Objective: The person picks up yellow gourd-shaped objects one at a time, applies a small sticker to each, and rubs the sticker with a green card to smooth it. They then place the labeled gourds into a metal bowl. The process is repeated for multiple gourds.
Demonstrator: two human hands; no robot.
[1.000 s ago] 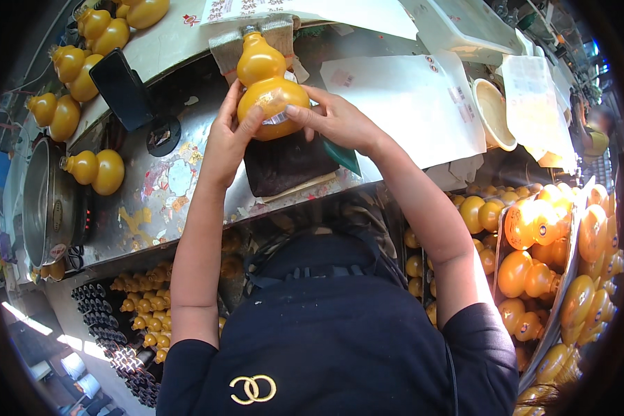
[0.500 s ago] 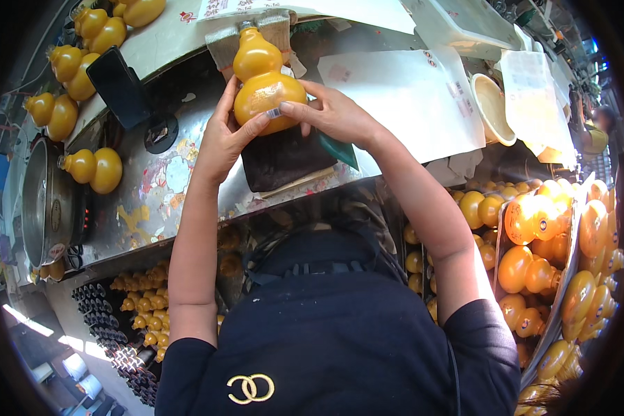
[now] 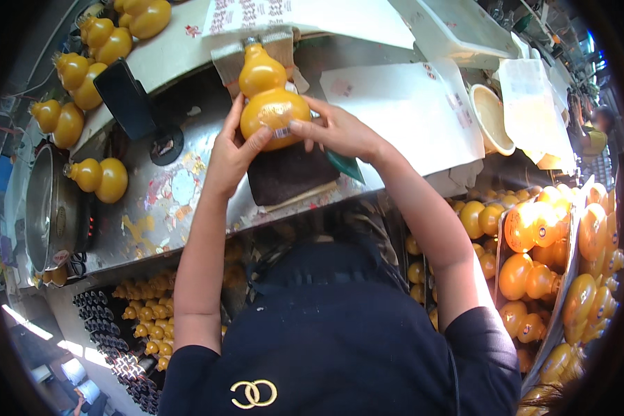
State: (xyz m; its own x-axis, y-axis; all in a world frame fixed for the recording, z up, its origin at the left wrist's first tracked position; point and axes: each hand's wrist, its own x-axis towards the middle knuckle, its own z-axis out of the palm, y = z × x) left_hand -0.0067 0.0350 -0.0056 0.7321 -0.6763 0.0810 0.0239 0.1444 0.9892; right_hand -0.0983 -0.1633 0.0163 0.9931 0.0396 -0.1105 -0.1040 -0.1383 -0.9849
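Note:
A glossy yellow gourd-shaped bottle (image 3: 262,73) lies with its neck pointing away, its narrow end on a padded rest (image 3: 223,61). My left hand (image 3: 234,149) grips the wide lower bulb from the left, and my right hand (image 3: 340,130) holds it from the right. Both thumbs press near a small white barcode label (image 3: 281,132) on the bulb's near side. Beneath the bulb is a dark brown cloth pad (image 3: 288,177). A green piece (image 3: 344,166) sticks out beside that pad, below my right wrist.
Sheets of white paper (image 3: 395,104) cover the bench to the right, near a beige bowl (image 3: 491,121). At left stand a phone on a stand (image 3: 125,90), a metal pan (image 3: 41,208) and several yellow gourd bottles (image 3: 111,180). Crates of orange-yellow gourd bottles (image 3: 534,222) sit at lower right.
The whole view has shifted slightly, so everything sits a little lower and to the right. Both hands keep their hold on the bottle, with the thumbs still by the label.

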